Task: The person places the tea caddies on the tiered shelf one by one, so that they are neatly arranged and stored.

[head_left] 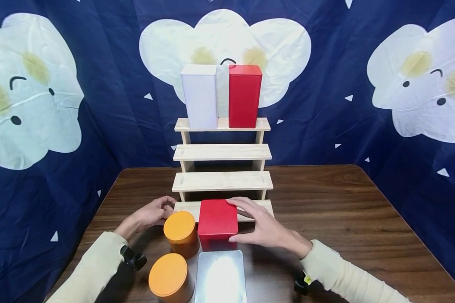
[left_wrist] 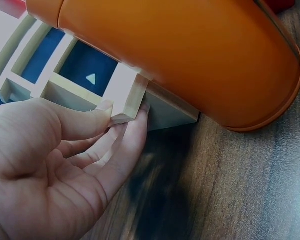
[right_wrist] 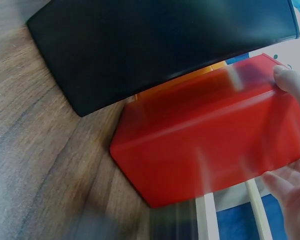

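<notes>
My right hand point(head_left: 263, 227) holds a red square tin point(head_left: 218, 216) near its top, thumb on the near side and fingers at the far edge. In the right wrist view this red tin point(right_wrist: 205, 145) leans across the picture, its base by the wooden table. My left hand point(head_left: 151, 215) pinches the left end of the lowest step of a pale wooden stepped rack point(head_left: 223, 181); the left wrist view shows thumb and fingers on that step end point(left_wrist: 126, 95). Right beside it stands an orange round canister point(head_left: 180, 229), large in the left wrist view.
A second orange canister point(head_left: 168, 275) and a silver-lidded tin point(head_left: 220, 277) stand at the table's near side. On the rack's top step are a tall white tin point(head_left: 200, 97) and a tall red tin point(head_left: 244, 97). A dark blue cloud-print curtain point(head_left: 136, 143) surrounds the brown table point(head_left: 326, 202).
</notes>
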The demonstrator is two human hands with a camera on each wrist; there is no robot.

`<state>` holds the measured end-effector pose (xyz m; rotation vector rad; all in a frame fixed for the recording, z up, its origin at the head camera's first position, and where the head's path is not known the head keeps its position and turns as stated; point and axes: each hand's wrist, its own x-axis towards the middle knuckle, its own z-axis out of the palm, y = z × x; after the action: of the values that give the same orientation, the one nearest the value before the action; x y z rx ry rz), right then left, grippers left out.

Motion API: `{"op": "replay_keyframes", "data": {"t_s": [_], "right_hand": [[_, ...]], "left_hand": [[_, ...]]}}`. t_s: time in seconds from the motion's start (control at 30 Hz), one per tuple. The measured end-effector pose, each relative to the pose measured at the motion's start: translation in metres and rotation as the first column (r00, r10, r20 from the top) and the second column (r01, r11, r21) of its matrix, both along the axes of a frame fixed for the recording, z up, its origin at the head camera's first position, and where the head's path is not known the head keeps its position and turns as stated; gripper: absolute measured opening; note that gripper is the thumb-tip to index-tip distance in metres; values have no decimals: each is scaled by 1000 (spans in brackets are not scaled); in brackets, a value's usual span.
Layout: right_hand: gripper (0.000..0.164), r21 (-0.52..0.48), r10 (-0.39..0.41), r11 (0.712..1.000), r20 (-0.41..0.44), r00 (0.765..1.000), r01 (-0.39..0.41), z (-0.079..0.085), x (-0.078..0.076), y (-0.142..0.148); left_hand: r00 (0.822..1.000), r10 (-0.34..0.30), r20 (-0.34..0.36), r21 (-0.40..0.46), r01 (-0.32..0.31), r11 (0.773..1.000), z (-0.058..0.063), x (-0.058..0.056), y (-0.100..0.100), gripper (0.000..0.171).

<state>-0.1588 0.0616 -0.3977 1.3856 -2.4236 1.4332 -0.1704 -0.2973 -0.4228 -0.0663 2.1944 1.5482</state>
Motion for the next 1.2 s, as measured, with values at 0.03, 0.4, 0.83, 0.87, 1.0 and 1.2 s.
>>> {"op": "replay_keyframes", "data": {"t_s": [0.03,0.4,0.83,0.87,1.0,1.2], "right_hand": [[79,2,-4,1000,-9,1000,4,1,0,0],[79,4,-3,1000,-39,999,3,16,0,7],[78,-35,38,999,-46,998,-39,35,-3,11],[78,-37,38,999,-42,998,-39,37,-3,11],[77,-42,37,998,-50,998,-39,44,-5,13],[77,-46,38,998,-36,999,-40,54,-7,14]], "left_hand": [[1000,0,-1,2,0,1000,0,0,0,50],[1000,10,5,23,-10,1000,0,1,1,49],[1000,7,0,28,-7,1000,0,0,0,48],[1000,6,-1,27,-6,1000,0,0,0,48],[1000,11,1,20,-11,1000,1,1,0,49],[1000,11,2,9,-11,1000,1,1,0,49]]}}
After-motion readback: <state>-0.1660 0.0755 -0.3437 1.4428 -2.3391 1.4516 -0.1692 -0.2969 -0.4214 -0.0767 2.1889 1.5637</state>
